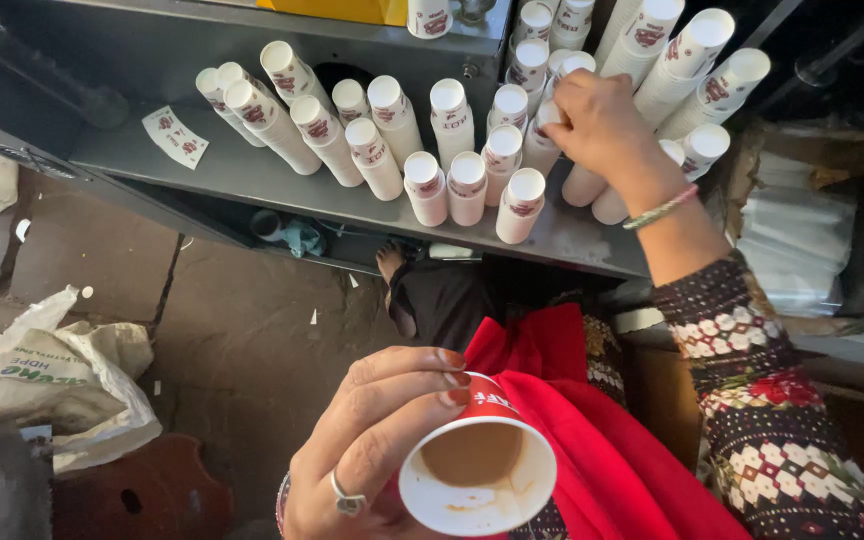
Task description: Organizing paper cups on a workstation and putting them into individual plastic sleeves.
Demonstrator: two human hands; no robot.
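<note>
My left hand point(372, 440) holds a red and white paper cup point(479, 462) low in the view; the cup has brown liquid in its bottom and smears inside. My right hand point(602, 125) reaches up to the grey metal shelf point(242, 170) and its fingers are closed around the top of a stack of white paper cups point(544, 135). Many more stacks of white paper cups with red marks point(372, 140) stand upside down on the shelf on both sides of that hand.
A paper label point(175, 136) lies on the shelf's left part. Red cloth point(572, 400) covers my lap. A crumpled plastic bag point(42, 385) lies on the stone floor point(242, 340) at left. White wrapped packs point(797, 240) sit at right.
</note>
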